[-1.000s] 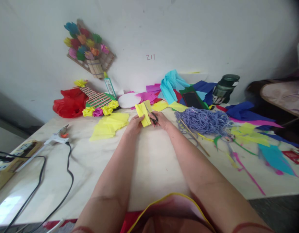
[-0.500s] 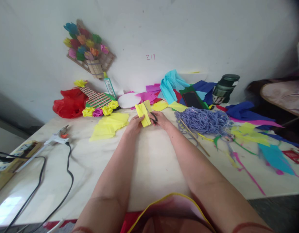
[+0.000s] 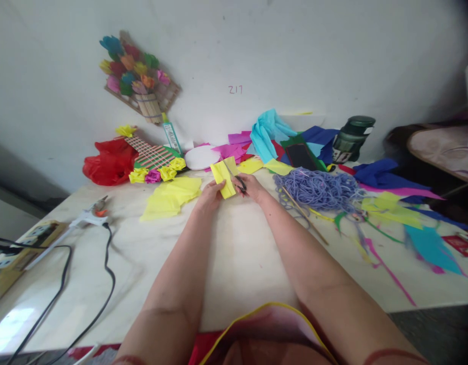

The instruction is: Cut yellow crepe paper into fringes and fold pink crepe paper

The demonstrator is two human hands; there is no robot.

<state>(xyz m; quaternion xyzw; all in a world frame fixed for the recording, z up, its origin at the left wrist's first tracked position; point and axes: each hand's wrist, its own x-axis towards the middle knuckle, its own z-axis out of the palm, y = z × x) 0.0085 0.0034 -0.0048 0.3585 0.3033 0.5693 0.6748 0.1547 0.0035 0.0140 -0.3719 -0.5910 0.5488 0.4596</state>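
Note:
Between thumb and fingers, my left hand (image 3: 211, 196) grips a folded piece of yellow crepe paper (image 3: 223, 177) by its left side. My right hand (image 3: 252, 187) is closed round the dark handles of a pair of scissors (image 3: 240, 183), whose blades lie against the paper's right part. How deep the blades reach into the paper is hard to make out. To the left on the table lies a larger sheet of yellow crepe paper (image 3: 169, 198). Behind my hands are a white oval disc (image 3: 202, 157) and more yellow paper pieces (image 3: 251, 165).
At left, a glue gun (image 3: 91, 215) with a black cable sits near a power strip (image 3: 32, 241). On the right are a heap of purple yarn (image 3: 319, 188), a thin stick (image 3: 306, 217) and coloured scraps. A dark green jar (image 3: 354, 139) stands by the wall.
The yellow paper and scissors have shifted very slightly in my hands. Everything else on the table stays as it was.

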